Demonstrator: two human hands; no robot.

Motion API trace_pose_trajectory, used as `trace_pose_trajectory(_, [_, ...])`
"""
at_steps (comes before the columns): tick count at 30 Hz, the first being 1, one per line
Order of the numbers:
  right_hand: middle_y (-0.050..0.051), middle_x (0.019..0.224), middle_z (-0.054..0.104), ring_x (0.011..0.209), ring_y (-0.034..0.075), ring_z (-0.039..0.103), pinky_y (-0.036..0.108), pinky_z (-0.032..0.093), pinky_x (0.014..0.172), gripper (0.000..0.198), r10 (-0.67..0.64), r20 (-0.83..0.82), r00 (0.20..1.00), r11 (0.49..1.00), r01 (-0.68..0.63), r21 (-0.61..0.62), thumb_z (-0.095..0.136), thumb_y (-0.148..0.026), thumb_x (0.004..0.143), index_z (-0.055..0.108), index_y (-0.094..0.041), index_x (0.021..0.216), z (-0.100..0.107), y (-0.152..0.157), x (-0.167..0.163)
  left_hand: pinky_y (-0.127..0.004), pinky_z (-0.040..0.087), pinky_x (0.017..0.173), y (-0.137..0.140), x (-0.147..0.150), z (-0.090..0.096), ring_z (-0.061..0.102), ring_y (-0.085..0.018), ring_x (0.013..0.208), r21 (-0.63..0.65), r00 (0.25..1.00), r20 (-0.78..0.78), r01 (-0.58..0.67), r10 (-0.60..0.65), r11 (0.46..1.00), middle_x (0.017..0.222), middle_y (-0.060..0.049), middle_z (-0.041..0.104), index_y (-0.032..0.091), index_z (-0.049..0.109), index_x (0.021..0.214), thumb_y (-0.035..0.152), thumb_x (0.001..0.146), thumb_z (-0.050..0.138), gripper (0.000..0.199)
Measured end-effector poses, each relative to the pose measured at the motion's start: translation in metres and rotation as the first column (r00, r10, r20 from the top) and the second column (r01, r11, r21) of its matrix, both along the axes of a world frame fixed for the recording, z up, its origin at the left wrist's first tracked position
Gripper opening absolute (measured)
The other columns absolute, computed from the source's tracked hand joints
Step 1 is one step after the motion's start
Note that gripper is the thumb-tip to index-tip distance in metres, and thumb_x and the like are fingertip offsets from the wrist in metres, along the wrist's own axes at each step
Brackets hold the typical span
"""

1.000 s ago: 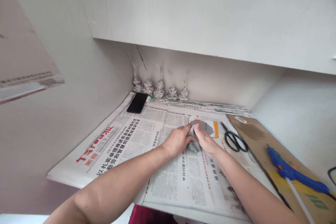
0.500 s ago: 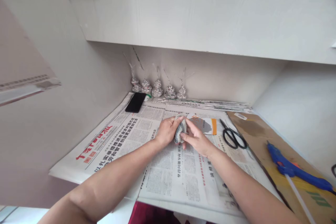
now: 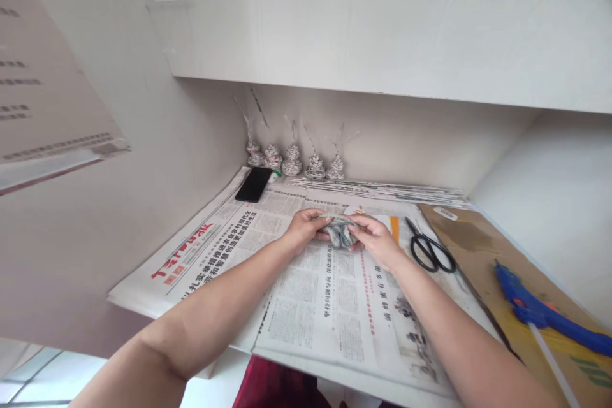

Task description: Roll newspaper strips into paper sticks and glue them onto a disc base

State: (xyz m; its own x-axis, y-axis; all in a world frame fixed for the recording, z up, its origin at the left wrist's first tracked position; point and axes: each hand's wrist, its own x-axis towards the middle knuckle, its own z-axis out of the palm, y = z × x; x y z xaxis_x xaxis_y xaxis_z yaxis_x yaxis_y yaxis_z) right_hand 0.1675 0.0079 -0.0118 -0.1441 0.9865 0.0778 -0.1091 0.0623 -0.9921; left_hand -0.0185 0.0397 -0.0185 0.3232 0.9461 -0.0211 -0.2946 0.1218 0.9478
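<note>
A small crumpled grey cloth (image 3: 340,234) with a speckled, knit-like texture is held over the middle of the newspaper (image 3: 306,325). Its left end is pinched between the thumb and fingers of my left hand (image 3: 308,228). On the other side, my right hand (image 3: 373,236) grips the right end in the same way. The cloth spans the gap between both hands, its middle sagging in folds. My fingers hide its two ends. Behind my right hand lies a card with an orange edge (image 3: 394,228), partly covered.
Black-handled scissors (image 3: 430,251) lie right of my hands. A blue glue gun (image 3: 530,306) rests on cardboard (image 3: 471,239). Along the back are thin paper sticks (image 3: 382,190) and several gourd-shaped woven paper pieces (image 3: 292,160). A black phone (image 3: 254,184) sits back left, under an overhanging cabinet (image 3: 358,25).
My hands have moved apart sideways, and the cloth, bunched upright between them before, is now stretched across with its middle sagging. The view has shifted slightly.
</note>
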Motion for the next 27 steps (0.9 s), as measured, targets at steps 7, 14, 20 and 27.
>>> trace_pose_trajectory(7, [0.000,0.066,0.065,0.052,0.014,0.061,0.025,0.049,0.044,0.031,0.043,-0.098,0.994,0.991,-0.054,-0.121,0.082,-0.037,0.061,0.068,-0.019,0.082,0.0071,0.0001,0.0069,-0.022,0.053,0.052,-0.0015,-0.0002,0.0021,0.063,-0.011,0.056,-0.059,0.997,-0.021,0.079,-0.081,0.995,0.067,-0.003,0.066,0.010,0.060,0.072,0.040,0.058,0.082,0.040])
trace_pose_trajectory(14, [-0.004,0.061,0.058,0.051,0.012,0.058,0.023,0.049,0.042,0.031,0.055,-0.111,0.992,0.987,-0.071,-0.146,0.082,-0.036,0.061,0.058,-0.018,0.068,0.0069,-0.0012,0.0083,-0.019,0.042,0.041,-0.0041,0.0023,0.0059,0.053,-0.008,0.043,0.065,0.984,-0.139,-0.102,0.110,0.993,0.052,0.001,0.058,0.012,0.055,0.060,0.045,0.054,0.082,0.043])
trace_pose_trajectory(20, [-0.005,0.060,0.056,0.050,0.010,0.057,0.022,0.051,0.043,0.031,0.081,-0.117,0.990,0.978,-0.101,-0.181,0.079,-0.039,0.067,0.057,-0.019,0.074,0.0054,-0.0019,0.0083,-0.022,0.046,0.051,-0.0045,0.0019,0.0059,0.055,-0.010,0.050,0.093,0.998,-0.042,-0.041,0.045,0.995,0.058,-0.001,0.062,0.011,0.060,0.065,0.052,0.059,0.077,0.045])
trace_pose_trajectory(27, [-0.002,0.074,0.063,0.058,0.014,0.064,0.024,0.053,0.047,0.030,0.135,-0.125,0.983,0.964,-0.160,-0.214,0.077,-0.034,0.070,0.057,-0.022,0.088,0.0050,-0.0036,0.0039,-0.024,0.048,0.064,-0.0034,0.0037,0.0000,0.060,-0.012,0.065,0.159,0.998,0.066,-0.005,-0.006,0.987,0.074,-0.004,0.066,0.011,0.066,0.081,0.040,0.063,0.078,0.037])
